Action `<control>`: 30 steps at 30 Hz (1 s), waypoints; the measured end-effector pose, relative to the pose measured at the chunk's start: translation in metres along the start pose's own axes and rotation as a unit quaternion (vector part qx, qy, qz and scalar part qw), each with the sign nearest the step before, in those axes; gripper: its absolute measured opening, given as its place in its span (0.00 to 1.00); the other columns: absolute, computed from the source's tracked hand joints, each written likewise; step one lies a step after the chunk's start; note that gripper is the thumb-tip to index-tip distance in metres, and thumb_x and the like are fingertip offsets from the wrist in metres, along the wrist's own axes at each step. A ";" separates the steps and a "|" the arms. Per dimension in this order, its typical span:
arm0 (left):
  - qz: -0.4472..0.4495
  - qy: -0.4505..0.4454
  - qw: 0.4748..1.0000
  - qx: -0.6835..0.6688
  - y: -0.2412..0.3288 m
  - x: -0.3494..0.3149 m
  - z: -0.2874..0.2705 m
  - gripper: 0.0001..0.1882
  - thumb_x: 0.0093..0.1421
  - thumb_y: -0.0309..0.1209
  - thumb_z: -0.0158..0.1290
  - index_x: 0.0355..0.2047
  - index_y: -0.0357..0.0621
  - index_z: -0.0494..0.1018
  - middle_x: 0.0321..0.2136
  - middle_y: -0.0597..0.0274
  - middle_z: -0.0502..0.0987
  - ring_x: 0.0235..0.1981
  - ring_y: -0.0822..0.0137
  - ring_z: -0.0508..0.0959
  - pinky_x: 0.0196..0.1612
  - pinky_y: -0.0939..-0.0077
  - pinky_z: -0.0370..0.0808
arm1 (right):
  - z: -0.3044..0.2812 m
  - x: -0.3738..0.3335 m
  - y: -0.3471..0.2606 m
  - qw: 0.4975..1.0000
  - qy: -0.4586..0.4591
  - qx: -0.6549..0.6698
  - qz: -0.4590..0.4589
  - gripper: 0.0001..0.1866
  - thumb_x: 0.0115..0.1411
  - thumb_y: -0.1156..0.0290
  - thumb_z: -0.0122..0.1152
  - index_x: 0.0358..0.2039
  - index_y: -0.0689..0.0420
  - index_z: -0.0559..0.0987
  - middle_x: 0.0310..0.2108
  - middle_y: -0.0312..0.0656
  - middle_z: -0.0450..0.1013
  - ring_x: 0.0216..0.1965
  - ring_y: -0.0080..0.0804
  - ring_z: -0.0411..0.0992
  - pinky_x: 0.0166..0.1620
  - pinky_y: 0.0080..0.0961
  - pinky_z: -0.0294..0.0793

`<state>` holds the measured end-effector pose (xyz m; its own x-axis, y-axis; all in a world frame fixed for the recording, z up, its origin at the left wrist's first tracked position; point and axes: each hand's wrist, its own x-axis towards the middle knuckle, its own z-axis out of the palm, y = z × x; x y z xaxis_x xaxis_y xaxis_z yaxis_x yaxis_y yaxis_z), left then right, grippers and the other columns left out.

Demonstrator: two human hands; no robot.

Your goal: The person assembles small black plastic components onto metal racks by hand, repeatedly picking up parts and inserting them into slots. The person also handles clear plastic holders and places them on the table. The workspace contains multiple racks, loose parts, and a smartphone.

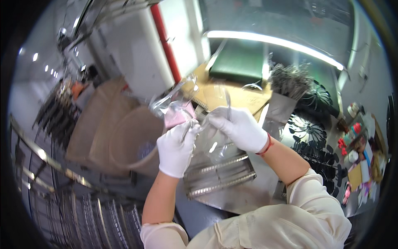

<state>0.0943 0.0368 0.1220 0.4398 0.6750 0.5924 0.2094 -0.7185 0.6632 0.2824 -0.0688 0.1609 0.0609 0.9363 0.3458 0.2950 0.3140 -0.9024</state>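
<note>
Both my hands wear white gloves and meet above the metal worktable. My left hand (176, 151) is closed, its thumb and fingers pinching the edge of a clear plastic film (213, 143). From the other side my right hand (240, 129) grips the same film, which hangs loosely below it. Whether it is a bag or a sheet I cannot tell. Just beyond my left hand is a pink block (179, 115), with crumpled, shiny clear plastic (169, 101) beside and over it. Under my hands a slotted metal rack (222, 176) lies on the table (236, 198).
Brown cardboard (246, 97) lies before a green conveyor belt (238, 62). Bundled thin metal pieces (290, 79) and black fan-shaped parts (309, 128) sit to the right, past them small colourful items (362, 162). A large brown bin (134, 137) stands left; metal racks (95, 220) fill the lower left.
</note>
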 end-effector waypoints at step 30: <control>-0.282 -0.154 0.863 -0.389 -0.149 -0.123 -0.059 0.16 0.72 0.33 0.54 0.45 0.28 0.79 0.27 0.61 0.81 0.18 0.80 0.69 0.22 0.88 0.64 | 0.116 0.082 0.171 0.906 -0.250 0.012 0.341 0.36 0.73 0.39 0.40 0.42 0.61 0.84 0.30 0.45 0.82 0.37 0.34 0.82 0.45 0.31 0.79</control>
<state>-0.0422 0.0708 -0.0223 0.6962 0.7179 0.0047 -0.1311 0.1207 0.9840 0.2274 0.0798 0.0048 -0.2201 0.8657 -0.4496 0.3308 -0.3673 -0.8693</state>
